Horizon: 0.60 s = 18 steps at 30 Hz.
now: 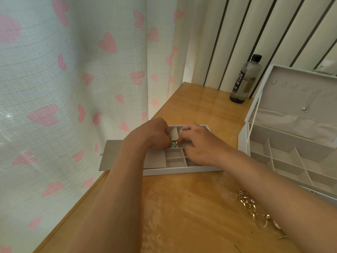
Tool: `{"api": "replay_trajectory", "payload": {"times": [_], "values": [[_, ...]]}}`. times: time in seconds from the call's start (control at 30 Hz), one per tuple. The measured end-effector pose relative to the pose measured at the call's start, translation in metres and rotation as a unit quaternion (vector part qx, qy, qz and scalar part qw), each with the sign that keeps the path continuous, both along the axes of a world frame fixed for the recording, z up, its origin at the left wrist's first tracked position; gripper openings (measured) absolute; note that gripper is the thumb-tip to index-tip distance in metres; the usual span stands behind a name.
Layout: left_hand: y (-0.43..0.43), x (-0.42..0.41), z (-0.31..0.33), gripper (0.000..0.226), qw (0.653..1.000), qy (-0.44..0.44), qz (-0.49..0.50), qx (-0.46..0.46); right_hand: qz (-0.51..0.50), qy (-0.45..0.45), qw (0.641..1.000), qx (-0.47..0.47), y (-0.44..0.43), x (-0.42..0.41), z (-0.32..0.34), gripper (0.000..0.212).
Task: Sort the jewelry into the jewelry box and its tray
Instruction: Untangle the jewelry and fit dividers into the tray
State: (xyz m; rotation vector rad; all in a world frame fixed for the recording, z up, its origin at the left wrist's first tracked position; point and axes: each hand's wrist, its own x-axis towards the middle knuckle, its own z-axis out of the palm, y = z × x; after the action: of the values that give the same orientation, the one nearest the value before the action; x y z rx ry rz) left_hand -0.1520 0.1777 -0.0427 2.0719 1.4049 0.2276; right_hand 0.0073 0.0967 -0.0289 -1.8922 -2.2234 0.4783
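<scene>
Left hand (153,136), right hand (198,145), pinching green jewelry (173,144)

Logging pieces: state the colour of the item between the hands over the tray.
The item is mint green; head view shows it.

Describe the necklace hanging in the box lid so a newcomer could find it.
On the right of the wooden table stands the open white jewelry box. Its raised lid carries a row of hooks, and the necklace hangs from one, a thin chain ending in a silver pendant. It alone hangs there; the other visible hooks are bare.
</scene>
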Motion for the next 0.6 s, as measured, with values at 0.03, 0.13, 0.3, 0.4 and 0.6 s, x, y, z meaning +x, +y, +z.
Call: {"api": "replay_trajectory", "payload": {"times": [0.03, 0.13, 0.3, 0.4, 0.6], "values": [[0.000, -0.002, 0.001, 0.009, 1.000, -0.009, -0.001, 0.001, -0.011, 0.010, 1.000, 0.011, 0.001, 0.001, 0.000, 0.033], [0.000, -0.008, 0.006, 0.011, 0.999, -0.040, 0.002, 0.009, -0.008, 0.003, 1.000, 0.007, 0.002, 0.002, -0.004, 0.046], [0.000, -0.009, 0.007, 0.011, 0.998, -0.053, 0.011, 0.025, 0.022, -0.046, 0.999, 0.000, 0.003, 0.000, -0.012, 0.055], [0.000, -0.007, 0.005, 0.008, 0.999, -0.044, 0.009, 0.022, 0.031, -0.079, 0.996, 0.005, 0.002, 0.000, -0.014, 0.054], [0.001, -0.008, 0.002, 0.011, 0.998, -0.045, 0.017, 0.029, 0.052, -0.104, 0.993, 0.018, 0.001, 0.000, -0.017, 0.043]]}}
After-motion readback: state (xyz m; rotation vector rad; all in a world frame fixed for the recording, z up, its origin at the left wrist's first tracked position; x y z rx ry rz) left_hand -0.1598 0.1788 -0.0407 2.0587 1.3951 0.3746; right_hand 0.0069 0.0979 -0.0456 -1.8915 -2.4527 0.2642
